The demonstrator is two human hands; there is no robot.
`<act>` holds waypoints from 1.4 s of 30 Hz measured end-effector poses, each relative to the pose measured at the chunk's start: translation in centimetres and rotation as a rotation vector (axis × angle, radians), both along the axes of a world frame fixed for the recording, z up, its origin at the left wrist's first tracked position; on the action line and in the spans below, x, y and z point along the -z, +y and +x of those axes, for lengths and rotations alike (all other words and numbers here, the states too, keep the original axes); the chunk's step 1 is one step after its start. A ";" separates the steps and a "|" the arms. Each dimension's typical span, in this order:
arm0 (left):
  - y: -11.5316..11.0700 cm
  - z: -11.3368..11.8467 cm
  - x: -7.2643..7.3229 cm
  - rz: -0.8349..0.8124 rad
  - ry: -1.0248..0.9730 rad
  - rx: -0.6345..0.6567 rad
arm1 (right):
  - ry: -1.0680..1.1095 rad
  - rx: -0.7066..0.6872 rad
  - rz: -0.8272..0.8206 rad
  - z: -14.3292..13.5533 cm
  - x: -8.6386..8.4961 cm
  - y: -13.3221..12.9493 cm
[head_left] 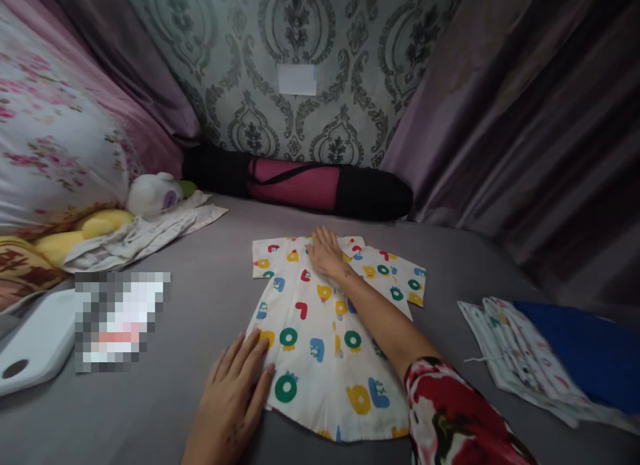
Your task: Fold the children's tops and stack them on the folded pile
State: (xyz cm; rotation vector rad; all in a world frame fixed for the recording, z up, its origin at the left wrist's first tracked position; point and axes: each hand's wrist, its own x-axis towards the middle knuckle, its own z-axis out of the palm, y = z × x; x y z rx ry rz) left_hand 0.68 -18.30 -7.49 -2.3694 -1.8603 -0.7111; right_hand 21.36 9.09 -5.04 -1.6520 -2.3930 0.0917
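Observation:
A small white short-sleeved garment (315, 321), printed with colourful letters, lies spread flat on the grey bed sheet (215, 258). Its neck end points away from me and its wider hem is near me. My left hand (237, 378) rests with fingers stretched out on the garment's lower left edge. Near the collar, my right hand (326, 253) lies palm down on the cloth, its fingers extended. That forearm crosses the garment and hides part of its right side. Neither hand grasps anything.
Folded clothes (525, 358) and a blue folded cloth (580, 351) lie at the right. At the left are a white board-like object (40, 338), a crumpled cloth (150, 238), plush toys (153, 193) and a floral pillow (55, 131). A black-and-pink long bag (300, 183) lies along the wall.

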 end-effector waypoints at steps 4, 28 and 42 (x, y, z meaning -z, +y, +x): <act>0.0 -0.2 0.1 -0.019 0.009 0.011 | 0.022 0.026 -0.120 -0.4 1.3 -0.3; 0.1 -0.5 0.0 -0.066 -0.003 0.009 | 0.071 0.479 -0.167 4.5 0.2 -0.4; 0.4 -0.5 -0.9 -0.121 -0.033 0.008 | 0.163 0.141 -0.192 2.6 -1.1 -4.5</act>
